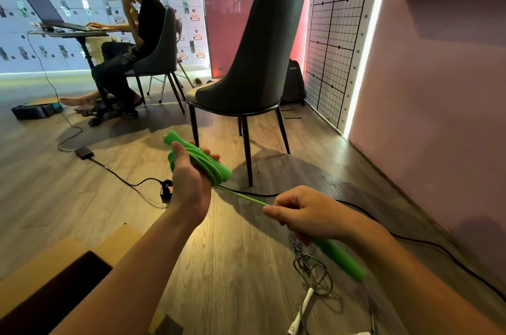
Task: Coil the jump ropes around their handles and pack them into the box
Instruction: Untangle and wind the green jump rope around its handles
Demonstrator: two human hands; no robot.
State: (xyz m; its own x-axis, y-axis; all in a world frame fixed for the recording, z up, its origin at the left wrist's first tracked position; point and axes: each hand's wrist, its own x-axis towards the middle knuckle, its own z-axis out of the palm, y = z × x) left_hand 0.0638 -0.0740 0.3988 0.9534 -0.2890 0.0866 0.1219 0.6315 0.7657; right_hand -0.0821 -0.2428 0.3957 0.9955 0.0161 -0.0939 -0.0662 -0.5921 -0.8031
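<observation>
My left hand (189,184) grips a green foam handle (219,169) with green rope coiled around it, held up over the floor in the middle of the view. A taut stretch of green rope (241,197) runs from the coil down to my right hand (306,215). My right hand pinches that rope and also holds the second green handle (342,259), which sticks out below the wrist. A cardboard box (54,280) stands open at the lower left. Another jump rope (312,277), grey with white handles, lies loose on the floor under my right arm.
A dark chair (254,66) stands just beyond my hands. A black cable (410,238) and a power adapter (84,152) with its lead cross the wooden floor. A person sits at a small table with a laptop at the far left. A pink wall runs along the right.
</observation>
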